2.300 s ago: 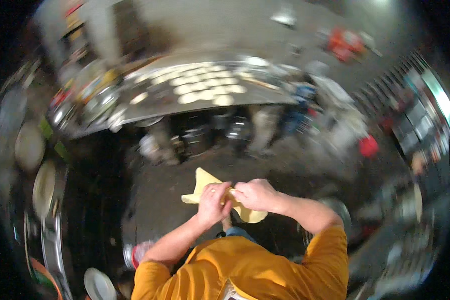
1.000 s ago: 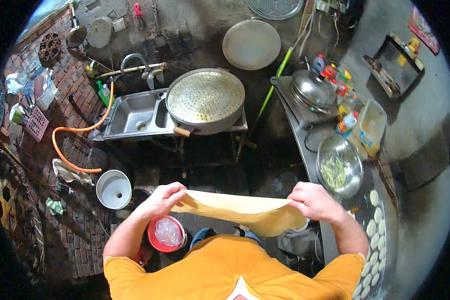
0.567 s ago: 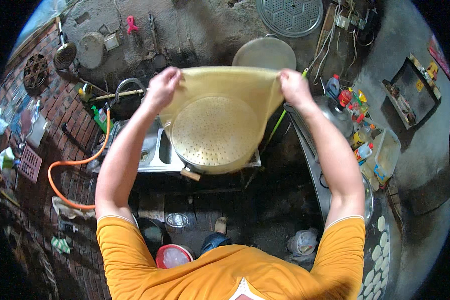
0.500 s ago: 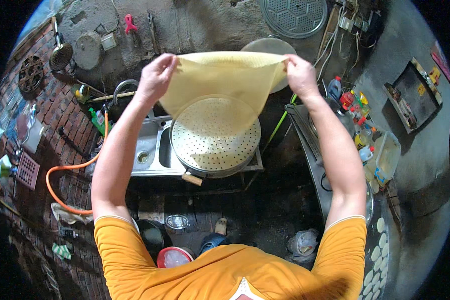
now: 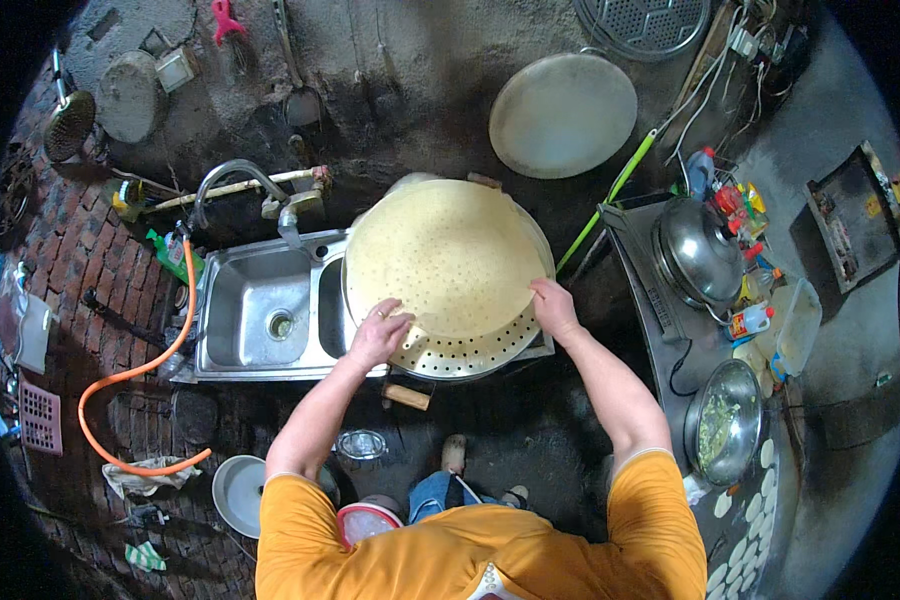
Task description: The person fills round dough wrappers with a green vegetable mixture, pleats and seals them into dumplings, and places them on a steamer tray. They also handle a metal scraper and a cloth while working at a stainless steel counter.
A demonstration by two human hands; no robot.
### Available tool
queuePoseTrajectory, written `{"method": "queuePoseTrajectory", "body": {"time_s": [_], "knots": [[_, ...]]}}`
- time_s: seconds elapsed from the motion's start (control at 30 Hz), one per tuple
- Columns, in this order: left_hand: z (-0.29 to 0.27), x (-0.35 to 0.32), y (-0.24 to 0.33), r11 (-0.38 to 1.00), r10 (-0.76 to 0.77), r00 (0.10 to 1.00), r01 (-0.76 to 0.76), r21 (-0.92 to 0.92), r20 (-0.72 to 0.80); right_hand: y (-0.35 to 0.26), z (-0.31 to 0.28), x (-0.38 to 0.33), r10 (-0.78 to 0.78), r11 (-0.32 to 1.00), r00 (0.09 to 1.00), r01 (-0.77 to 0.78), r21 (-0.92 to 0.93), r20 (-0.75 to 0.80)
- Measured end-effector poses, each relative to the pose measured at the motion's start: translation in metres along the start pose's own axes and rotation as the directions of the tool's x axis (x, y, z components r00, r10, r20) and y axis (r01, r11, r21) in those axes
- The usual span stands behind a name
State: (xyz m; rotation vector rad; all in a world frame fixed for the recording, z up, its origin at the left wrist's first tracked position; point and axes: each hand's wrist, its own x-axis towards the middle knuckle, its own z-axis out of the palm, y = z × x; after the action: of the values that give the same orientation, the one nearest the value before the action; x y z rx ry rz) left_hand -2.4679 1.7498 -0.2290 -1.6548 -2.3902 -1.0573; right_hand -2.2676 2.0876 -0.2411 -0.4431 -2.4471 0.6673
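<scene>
A round, pale yellow steamer liner (image 5: 450, 250) lies spread over the perforated metal steamer tray (image 5: 470, 353). Its near edge leaves a crescent of holes bare at the front. My left hand (image 5: 378, 335) is closed on the liner's near left edge, the fingertips partly hidden. At the right edge, my right hand (image 5: 553, 308) pinches the liner between thumb and fingers. The tray sits on a large round pot with a wooden handle (image 5: 407, 397) sticking out toward me.
Left of the pot is a steel sink (image 5: 255, 310) with a tap (image 5: 240, 180) and an orange hose (image 5: 135, 378). A lidded pan (image 5: 698, 250), bottles and a bowl of chopped greens (image 5: 725, 420) crowd the right counter. Flat dough rounds (image 5: 745, 550) lie lower right. A round lid (image 5: 563, 115) hangs behind.
Both hands have come down and toward me, bringing the liner from hanging raised in the air to lying flat over the perforated tray. The view has shifted.
</scene>
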Motion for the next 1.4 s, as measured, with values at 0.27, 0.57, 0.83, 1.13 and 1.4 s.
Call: {"method": "queuePoseTrajectory", "body": {"time_s": [0.27,0.57,0.83,1.13,1.4], "knots": [[0.012,-0.026,0.014,0.999,0.006,0.997,-0.009,0.041,0.077,-0.020,-0.009,-0.012,-0.082,0.995,0.993,0.087,-0.057,0.084],[-0.007,-0.014,0.055,0.978,-0.087,0.971,0.041,0.203,0.223,-0.009,-0.010,-0.034,0.009,0.980,0.981,0.029,-0.197,0.193],[0.017,-0.001,0.018,0.913,-0.301,0.908,0.185,0.364,0.293,0.002,0.011,0.020,0.563,0.776,0.826,-0.540,-0.325,-0.029],[0.027,0.001,-0.001,0.904,-0.378,0.866,0.267,0.335,0.328,0.022,-0.004,-0.001,0.801,0.588,0.581,-0.809,-0.004,0.144],[0.046,0.047,0.114,0.988,-0.151,0.927,0.140,0.057,0.344,0.023,-0.081,-0.242,0.752,0.654,0.650,-0.757,0.006,0.110]]}}
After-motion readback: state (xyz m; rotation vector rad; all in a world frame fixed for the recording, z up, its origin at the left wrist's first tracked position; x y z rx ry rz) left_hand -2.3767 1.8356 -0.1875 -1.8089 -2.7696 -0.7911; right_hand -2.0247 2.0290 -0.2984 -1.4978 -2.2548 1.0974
